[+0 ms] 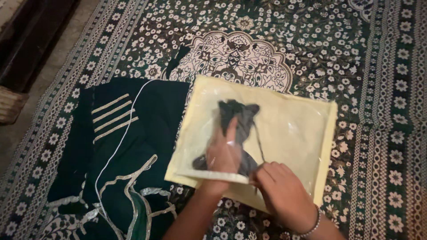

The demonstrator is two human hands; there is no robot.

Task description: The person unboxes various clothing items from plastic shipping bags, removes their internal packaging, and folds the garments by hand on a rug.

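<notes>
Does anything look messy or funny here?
The dark grey cloth sits bunched and crumpled inside the pale yellow clear-fronted bag, not flat. The left hand is inside the bag on it; the right hand pinches the opening. Nothing looks torn or spilled.

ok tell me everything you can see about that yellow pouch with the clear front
The pale yellow pouch is flat and roughly rectangular, fabric-edged with a clear plastic front. It lies tilted on the patterned green carpet, overlapping a dark green garment. The left hand is inside it, pressing a dark grey cloth in. The right hand grips the open near edge.
</notes>
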